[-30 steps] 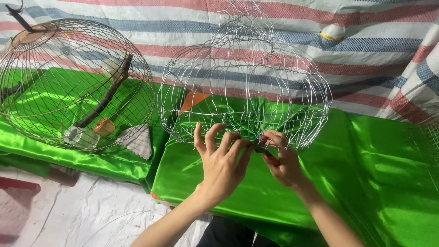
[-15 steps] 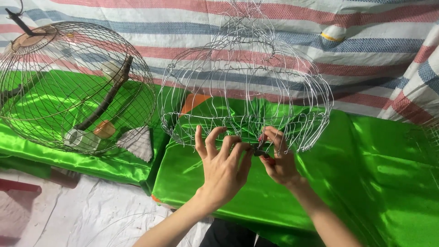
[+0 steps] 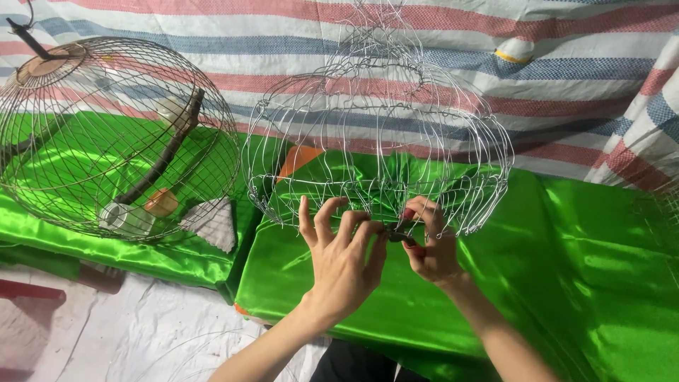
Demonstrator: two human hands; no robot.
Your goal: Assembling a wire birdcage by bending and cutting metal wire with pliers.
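Hands (image 3: 344, 256) (image 3: 430, 244) at wire cage frame's (image 3: 453, 134) lower rim, red-handled pliers (image 3: 404, 225) in right.

- Two wire cages were out: one shiny unfinished wire cage (image 3: 378, 141) in the middle, and one darker finished cage (image 3: 117, 138) off to the left.
- Two hands were in the shot, a left hand (image 3: 344, 258) and a right hand (image 3: 429, 244), both at the bottom rim of the shiny one.
- One small red-handled tool (image 3: 404, 225) was in the right hand.
- Inside the darker cage: one wooden perch (image 3: 163, 152) and two little cups, one white cup (image 3: 126, 218) and one orange cup (image 3: 162, 203).
- One green satin cloth (image 3: 566, 283) covered the surface.
- One striped tarp (image 3: 566, 71) hung behind it all.
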